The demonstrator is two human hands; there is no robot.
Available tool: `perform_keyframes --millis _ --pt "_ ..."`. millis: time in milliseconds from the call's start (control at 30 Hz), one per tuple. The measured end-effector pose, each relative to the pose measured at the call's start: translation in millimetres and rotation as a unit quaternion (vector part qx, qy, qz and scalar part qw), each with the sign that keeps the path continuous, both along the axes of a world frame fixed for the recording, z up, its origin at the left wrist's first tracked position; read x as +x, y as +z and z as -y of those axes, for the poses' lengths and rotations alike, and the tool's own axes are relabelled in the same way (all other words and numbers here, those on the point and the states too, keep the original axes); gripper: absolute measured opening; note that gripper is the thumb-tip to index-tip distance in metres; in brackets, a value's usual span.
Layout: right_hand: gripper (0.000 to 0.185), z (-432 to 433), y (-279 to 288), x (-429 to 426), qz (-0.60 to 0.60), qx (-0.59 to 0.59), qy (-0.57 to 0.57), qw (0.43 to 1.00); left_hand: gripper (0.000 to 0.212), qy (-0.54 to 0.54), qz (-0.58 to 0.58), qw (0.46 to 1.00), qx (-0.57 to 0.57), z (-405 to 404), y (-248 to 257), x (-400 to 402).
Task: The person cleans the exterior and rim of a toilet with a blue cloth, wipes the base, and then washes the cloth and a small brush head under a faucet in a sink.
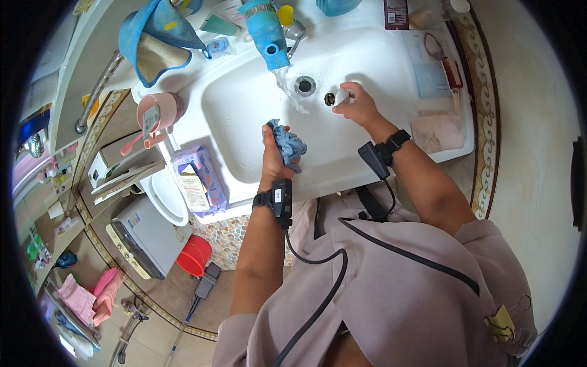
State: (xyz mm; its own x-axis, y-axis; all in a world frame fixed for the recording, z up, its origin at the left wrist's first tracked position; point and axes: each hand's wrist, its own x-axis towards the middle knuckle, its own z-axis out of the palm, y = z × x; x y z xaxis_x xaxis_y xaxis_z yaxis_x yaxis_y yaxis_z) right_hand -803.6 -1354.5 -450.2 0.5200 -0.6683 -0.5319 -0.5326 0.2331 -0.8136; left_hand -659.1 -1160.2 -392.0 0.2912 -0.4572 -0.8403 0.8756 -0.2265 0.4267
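Note:
Water runs from a blue-covered faucet into the white washbasin, to the left of its round drain hole. Over the left half of the basin, my left hand is closed on a crumpled blue cloth. My right hand grips a small white piece with a dark metal end, which looks like a drain stopper, just right of the drain. The fingertips hold its white part, and the dark end points towards the drain.
A pink cup and a purple wipes pack stand on the basin's left rim. At the right lie a pink cloth, a hairbrush and a pale blue packet. A blue-edged towel hangs at the upper left.

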Motion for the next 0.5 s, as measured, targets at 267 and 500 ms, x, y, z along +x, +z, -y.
perform_keyframes --millis 267,500 --pt "0.056 16.6 7.8 46.8 -0.008 -0.123 0.137 0.983 0.058 0.034 -0.019 0.999 -0.01 -1.3 2.7 -0.1" --pt "0.057 23.3 -10.2 68.1 0.076 -0.22 0.226 0.946 0.058 0.024 -0.005 1.0 -0.004 -1.9 0.8 -0.6"
